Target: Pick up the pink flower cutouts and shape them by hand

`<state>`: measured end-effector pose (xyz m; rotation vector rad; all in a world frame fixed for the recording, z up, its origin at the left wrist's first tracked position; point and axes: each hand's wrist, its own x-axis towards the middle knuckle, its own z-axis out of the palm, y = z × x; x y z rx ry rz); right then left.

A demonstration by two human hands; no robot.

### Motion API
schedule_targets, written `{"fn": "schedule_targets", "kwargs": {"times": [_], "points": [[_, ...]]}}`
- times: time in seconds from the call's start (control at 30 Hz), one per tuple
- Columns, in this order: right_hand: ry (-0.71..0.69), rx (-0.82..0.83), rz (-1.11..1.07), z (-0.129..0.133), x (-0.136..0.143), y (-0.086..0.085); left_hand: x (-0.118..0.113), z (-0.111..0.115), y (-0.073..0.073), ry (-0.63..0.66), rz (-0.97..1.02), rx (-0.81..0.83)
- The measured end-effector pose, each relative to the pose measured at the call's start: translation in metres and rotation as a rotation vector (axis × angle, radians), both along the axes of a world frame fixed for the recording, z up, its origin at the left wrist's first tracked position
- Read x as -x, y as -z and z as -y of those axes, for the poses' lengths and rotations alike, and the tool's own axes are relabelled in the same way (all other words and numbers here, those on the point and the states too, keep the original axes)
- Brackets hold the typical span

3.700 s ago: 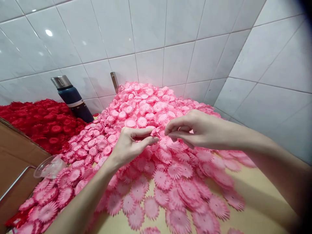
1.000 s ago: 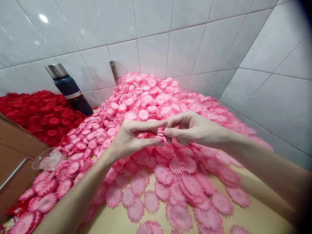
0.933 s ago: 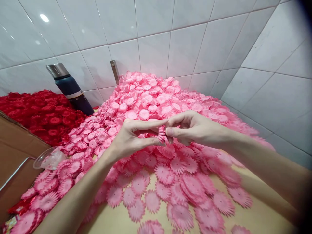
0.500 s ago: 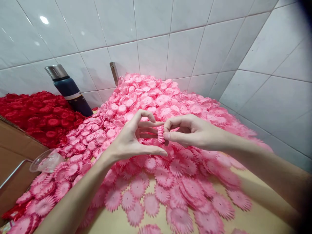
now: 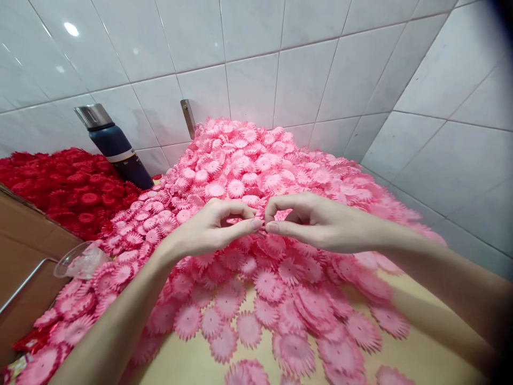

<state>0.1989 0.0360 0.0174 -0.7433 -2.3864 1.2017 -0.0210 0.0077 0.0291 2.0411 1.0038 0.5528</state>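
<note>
My left hand (image 5: 218, 227) and my right hand (image 5: 316, 222) meet at the centre, above a large heap of pink scalloped discs (image 5: 256, 160). Thumb and forefinger of each are pinched together on a small pink disc (image 5: 260, 215), mostly hidden between the fingertips. More pink discs, such as one loose disc (image 5: 249, 329), lie spread below the hands on the pale yellow surface (image 5: 180, 361).
Left of the heap, a dark blue bottle (image 5: 116, 147) with a steel cap leans beside a pile of red discs (image 5: 76, 192). A cardboard box (image 5: 32, 251) and a clear plastic cup (image 5: 80, 261) are at the left. Behind stands a white tiled wall (image 5: 252, 32).
My left hand, spread apart before, has closed its thumb and forefinger at the pink disc. My right hand has stayed pinched on it and moved slightly.
</note>
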Motion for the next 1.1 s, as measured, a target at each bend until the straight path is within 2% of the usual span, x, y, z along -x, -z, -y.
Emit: {"fn": "schedule_targets", "kwargs": {"times": [0.1,0.3,0.4,0.53,0.63,0.77,0.83,0.97,1.1], "points": [[-0.004,0.064,-0.014,-0.001,-0.002,-0.002,0.001,0.000,-0.001,-0.017,0.021,-0.010],[-0.004,0.166,-0.053,-0.007,-0.008,-0.004,0.004,-0.005,0.001,-0.150,0.183,-0.096],[0.047,0.185,-0.065,-0.012,-0.011,-0.004,0.006,-0.006,0.001,-0.170,0.165,-0.085],[0.049,0.211,-0.104,-0.015,-0.015,-0.006,0.005,-0.004,0.000,-0.170,0.098,-0.080],[0.050,0.184,-0.092,-0.015,-0.019,-0.010,0.006,-0.002,-0.005,-0.059,0.001,0.024],[0.057,0.093,-0.111,-0.014,-0.022,-0.016,0.012,0.000,-0.012,0.271,-0.240,0.295],[0.052,0.064,-0.095,-0.014,-0.021,-0.017,0.014,0.001,-0.012,0.373,-0.366,0.357],[-0.024,0.095,0.018,-0.011,-0.019,-0.016,0.011,0.003,-0.005,0.472,-0.509,0.447],[-0.086,0.010,0.145,-0.005,-0.017,-0.017,0.007,0.005,0.001,0.493,-0.498,0.633]]}}
